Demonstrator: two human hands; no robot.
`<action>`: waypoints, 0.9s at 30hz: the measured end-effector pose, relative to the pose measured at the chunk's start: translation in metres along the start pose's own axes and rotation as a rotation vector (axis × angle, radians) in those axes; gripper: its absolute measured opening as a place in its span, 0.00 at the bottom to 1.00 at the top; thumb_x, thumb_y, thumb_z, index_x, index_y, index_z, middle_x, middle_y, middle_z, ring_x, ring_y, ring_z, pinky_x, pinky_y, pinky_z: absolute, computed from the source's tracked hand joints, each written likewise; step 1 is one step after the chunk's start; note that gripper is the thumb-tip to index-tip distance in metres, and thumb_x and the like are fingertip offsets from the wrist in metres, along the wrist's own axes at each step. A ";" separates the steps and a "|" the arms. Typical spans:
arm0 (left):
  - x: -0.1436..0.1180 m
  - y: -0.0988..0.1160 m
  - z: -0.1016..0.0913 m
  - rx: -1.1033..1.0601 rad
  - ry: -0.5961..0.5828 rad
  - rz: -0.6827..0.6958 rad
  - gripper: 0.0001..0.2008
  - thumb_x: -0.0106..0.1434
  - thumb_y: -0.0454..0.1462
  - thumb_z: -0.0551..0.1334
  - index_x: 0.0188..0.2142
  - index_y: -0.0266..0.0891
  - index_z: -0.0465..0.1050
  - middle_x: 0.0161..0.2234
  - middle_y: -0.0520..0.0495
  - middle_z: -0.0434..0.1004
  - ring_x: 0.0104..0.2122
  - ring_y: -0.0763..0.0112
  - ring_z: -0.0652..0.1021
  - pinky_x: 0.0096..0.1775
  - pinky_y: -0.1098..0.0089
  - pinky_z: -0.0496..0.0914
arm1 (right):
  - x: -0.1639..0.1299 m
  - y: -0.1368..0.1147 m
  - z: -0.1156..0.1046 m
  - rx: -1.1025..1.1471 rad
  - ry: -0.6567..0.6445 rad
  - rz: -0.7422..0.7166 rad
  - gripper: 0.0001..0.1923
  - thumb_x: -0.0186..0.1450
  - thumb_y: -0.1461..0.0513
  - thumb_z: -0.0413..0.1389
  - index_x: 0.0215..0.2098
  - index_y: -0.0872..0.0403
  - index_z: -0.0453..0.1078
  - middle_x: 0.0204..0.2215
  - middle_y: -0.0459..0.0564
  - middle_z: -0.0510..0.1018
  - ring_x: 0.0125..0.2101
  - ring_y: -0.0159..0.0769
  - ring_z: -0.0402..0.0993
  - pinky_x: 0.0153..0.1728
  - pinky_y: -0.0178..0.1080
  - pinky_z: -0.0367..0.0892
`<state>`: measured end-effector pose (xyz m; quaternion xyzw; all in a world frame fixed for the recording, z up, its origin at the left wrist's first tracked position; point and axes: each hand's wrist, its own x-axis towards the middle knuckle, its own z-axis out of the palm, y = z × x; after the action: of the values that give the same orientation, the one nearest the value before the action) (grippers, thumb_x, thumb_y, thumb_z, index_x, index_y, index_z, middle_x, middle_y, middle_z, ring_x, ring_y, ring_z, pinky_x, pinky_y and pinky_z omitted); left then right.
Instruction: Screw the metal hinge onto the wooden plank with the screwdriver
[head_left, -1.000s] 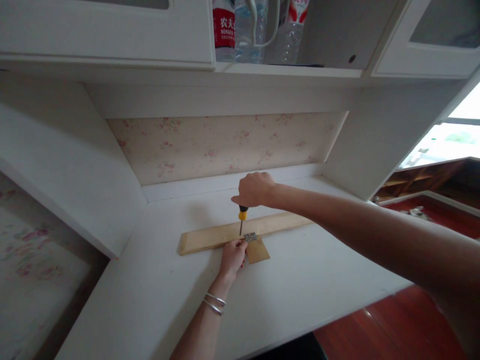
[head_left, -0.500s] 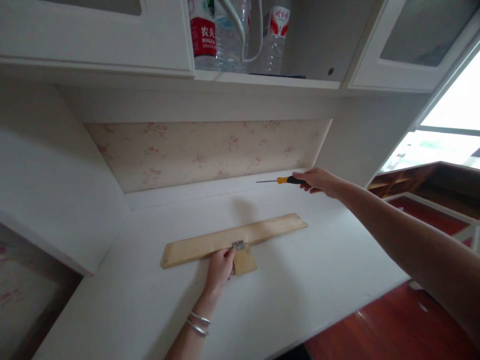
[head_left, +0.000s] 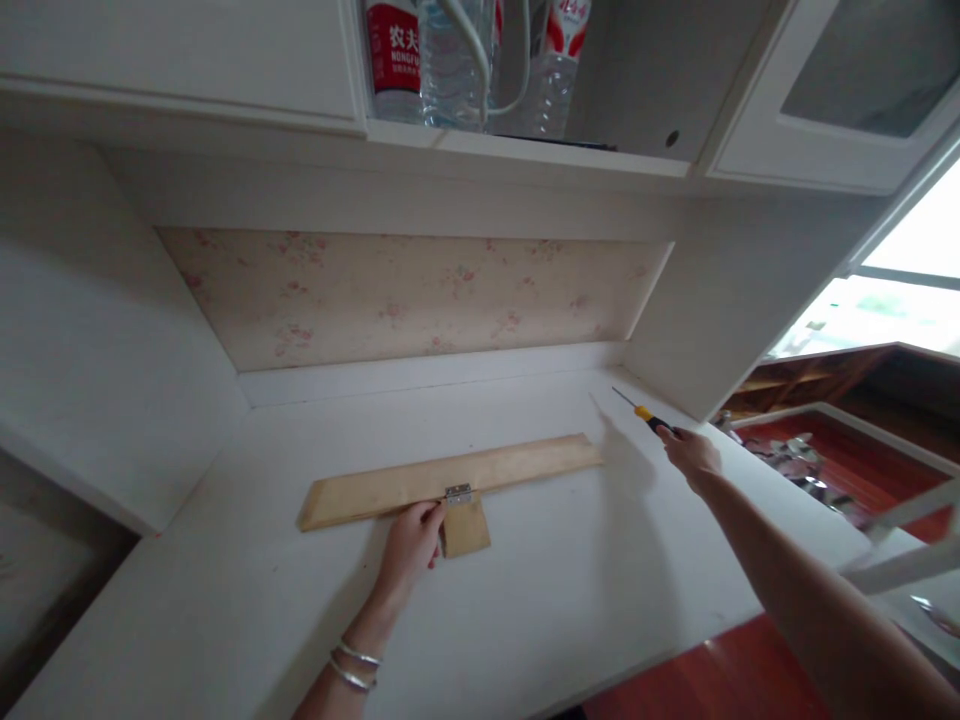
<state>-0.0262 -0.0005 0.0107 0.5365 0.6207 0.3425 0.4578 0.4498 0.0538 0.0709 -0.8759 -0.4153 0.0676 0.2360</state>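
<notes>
Screwdriver (head_left: 645, 412) at far right of desk (head_left: 570, 600), long axis slanted, tip pointing far-left. Right hand (head_left: 691, 455) outstretched, fingers closed on handle. Left hand (head_left: 409, 540), fingers curled, pressing wooden strip (head_left: 390, 487) beside hinge (head_left: 458, 493).

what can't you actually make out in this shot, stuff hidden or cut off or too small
- Small metal hinge, head view: too small to tell whether its screws are in.
- Yellow-and-black-handled screwdriver: the right hand covers the handle's end; the tip type is too small to read.
- Left hand: its fingertips hide where the long pale wooden strip meets the small wooden piece.
- Clear plastic bottles on the shelf: tops cut off by the upper edge.
</notes>
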 end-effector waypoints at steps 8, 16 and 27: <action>0.001 -0.004 0.002 0.029 0.033 -0.003 0.20 0.59 0.48 0.53 0.38 0.36 0.73 0.14 0.54 0.66 0.13 0.73 0.67 0.14 0.76 0.57 | -0.015 0.023 0.027 -0.224 -0.073 -0.023 0.28 0.65 0.49 0.40 0.50 0.55 0.69 0.40 0.64 0.75 0.39 0.54 0.72 0.30 0.44 0.62; -0.001 0.002 0.001 0.041 0.020 -0.019 0.18 0.59 0.47 0.53 0.36 0.36 0.73 0.15 0.54 0.66 0.12 0.75 0.66 0.14 0.76 0.57 | -0.044 0.043 0.029 -0.302 -0.099 -0.024 0.30 0.64 0.46 0.41 0.56 0.53 0.63 0.39 0.61 0.75 0.38 0.52 0.72 0.31 0.44 0.64; -0.002 -0.005 -0.001 0.000 0.030 0.012 0.17 0.58 0.46 0.54 0.36 0.36 0.73 0.21 0.51 0.73 0.14 0.75 0.69 0.15 0.77 0.59 | -0.036 0.048 0.035 -0.294 -0.104 -0.074 0.33 0.61 0.44 0.45 0.56 0.56 0.59 0.48 0.64 0.70 0.45 0.54 0.69 0.39 0.47 0.65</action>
<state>-0.0289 -0.0034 0.0068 0.5352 0.6241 0.3533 0.4464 0.4492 0.0131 0.0149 -0.8804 -0.4645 0.0425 0.0855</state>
